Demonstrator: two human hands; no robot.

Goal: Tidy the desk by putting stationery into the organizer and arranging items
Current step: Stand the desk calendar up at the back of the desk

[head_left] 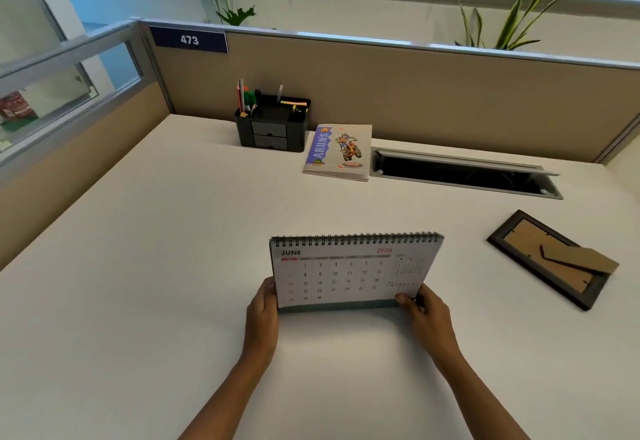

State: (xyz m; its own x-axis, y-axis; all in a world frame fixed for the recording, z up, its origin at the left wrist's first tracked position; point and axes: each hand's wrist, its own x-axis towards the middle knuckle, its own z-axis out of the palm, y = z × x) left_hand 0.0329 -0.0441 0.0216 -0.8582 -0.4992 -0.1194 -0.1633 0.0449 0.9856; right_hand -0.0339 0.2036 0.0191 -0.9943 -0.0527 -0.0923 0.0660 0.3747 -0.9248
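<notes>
A spiral-bound desk calendar [349, 271] showing June stands upright in the near middle of the white desk [138, 266]. My left hand [264, 311] grips its lower left corner and my right hand [424, 311] grips its lower right corner. At the back, against the partition, a black organizer [273, 128] with two small drawers holds pencils, pens and markers. A notebook [339, 152] with a motorbike cover lies flat just right of the organizer.
A dark picture frame [554, 259] lies face down at the right with its cardboard stand up. An open cable slot [464, 173] is cut into the desk behind it. Beige partition walls [415, 93] close off the back and left.
</notes>
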